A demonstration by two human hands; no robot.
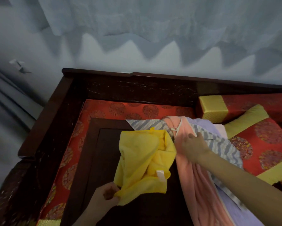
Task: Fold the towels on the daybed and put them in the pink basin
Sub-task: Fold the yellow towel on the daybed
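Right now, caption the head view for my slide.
Left hand pinches yellow towel; right hand rests on pink towel.

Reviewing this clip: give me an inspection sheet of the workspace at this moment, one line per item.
Surface: dark wooden tabletop on red patterned cushions of the daybed.
Job's things: yellow towel crumpled on the tabletop; pink towel, striped towel and lilac towel heaped unfolded to its right. Pink basin not in view.
Clutter: red and gold bolster.
Grippers: left hand, grip shut on the yellow towel's near corner; right hand on the heap, grip unclear.
Cables: nothing seen.
Surroundings: pale curtain; dark wooden daybed frame.
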